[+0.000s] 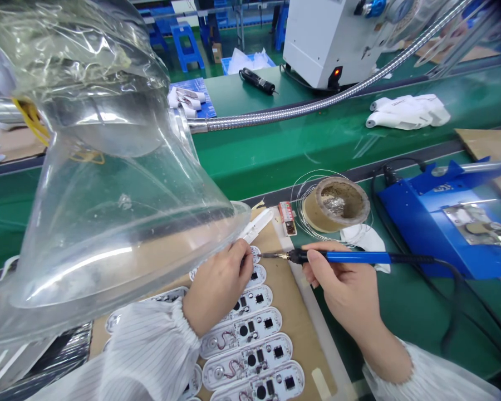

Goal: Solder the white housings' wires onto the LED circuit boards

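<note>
My right hand (346, 292) grips a soldering iron (357, 257) by its handle, like a pen. The iron's tip points left and meets the end of a white-cased circuit board (256, 253). Closed in a pinch over that same board is my left hand (219, 287); whatever sits between its fingertips is hidden. Several more boards in rounded white cases, such as one with red wires (250, 356), lie in a row toward me on a brown cardboard sheet (303, 301). My left hand and sleeve cover part of them.
A clear fume hood (121, 223) on a flexible metal hose (275, 116) hangs low at left. Behind my right hand are a thick cardboard ring (315, 211), loose solder wire (299, 195) and a small red box (287, 218). A blue metal stand (426, 223) is at right.
</note>
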`<state>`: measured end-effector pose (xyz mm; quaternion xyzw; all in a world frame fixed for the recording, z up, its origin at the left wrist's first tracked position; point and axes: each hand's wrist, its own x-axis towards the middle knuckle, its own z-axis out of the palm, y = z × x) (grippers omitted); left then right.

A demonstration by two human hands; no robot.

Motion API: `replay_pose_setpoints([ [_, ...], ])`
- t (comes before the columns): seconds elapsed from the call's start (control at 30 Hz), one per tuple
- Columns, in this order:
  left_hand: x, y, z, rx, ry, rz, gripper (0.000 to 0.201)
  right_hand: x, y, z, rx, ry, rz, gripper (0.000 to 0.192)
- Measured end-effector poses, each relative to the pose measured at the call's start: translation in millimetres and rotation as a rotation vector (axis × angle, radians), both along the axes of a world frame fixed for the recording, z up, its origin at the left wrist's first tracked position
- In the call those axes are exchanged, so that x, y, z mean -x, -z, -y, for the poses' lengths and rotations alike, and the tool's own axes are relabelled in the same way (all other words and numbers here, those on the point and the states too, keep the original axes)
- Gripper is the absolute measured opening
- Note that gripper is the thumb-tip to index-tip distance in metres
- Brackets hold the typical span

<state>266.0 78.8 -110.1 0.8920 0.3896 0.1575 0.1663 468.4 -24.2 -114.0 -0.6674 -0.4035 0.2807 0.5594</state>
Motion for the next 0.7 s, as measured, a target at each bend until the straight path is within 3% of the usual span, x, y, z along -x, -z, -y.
replay_pose_setpoints([
  [0.7,-0.4,2.5,0.9,-0.022,0.005,-0.011,0.012,0.7,1.0,0.2,0.008,-0.008,0.009,0.011],
])
